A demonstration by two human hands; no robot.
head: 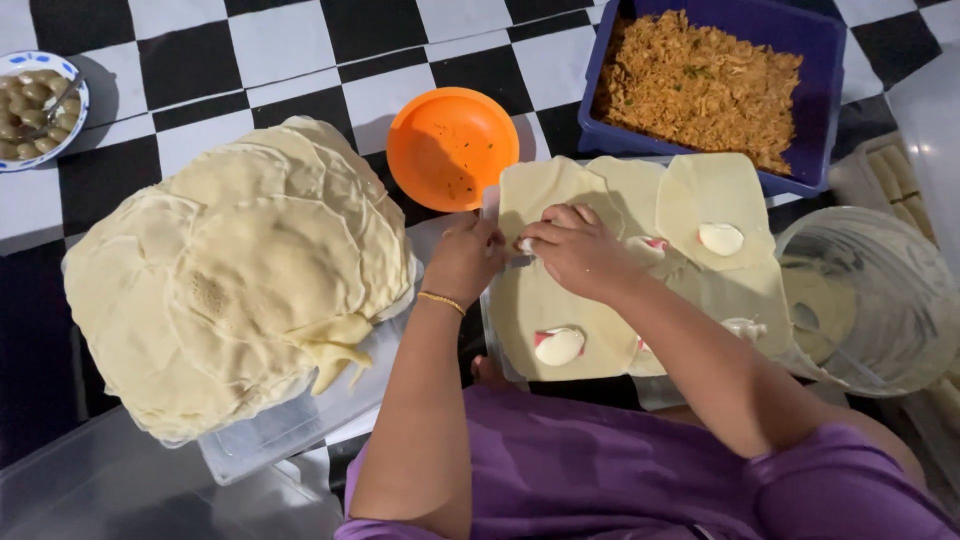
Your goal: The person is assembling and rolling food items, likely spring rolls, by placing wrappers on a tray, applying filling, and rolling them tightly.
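Your hands meet over the spread of thin wrapper sheets (560,300) laid flat and overlapping in front of you. Your left hand (465,258) rests curled at the near edge of a sheet, pinning it so the soft skin does not slide, while your right hand (578,248) pinches a small white piece of filling (526,245) between fingertips, right where the two hands touch. The sheets are pale yellow, smooth and limp, draping over one another. Glossy white egg slices (558,346) sit on several sheets, one per wrapper, spaced apart.

To your left a tall stack of round crepe skins (240,270) slumps on a clear tray (290,430), within easy reach. Beyond the sheets stand an empty orange bowl (452,148) and a blue tub (820,60) of crumbly brown shredded filling (700,85). Everything lies on a black-and-white checkered floor (200,60).
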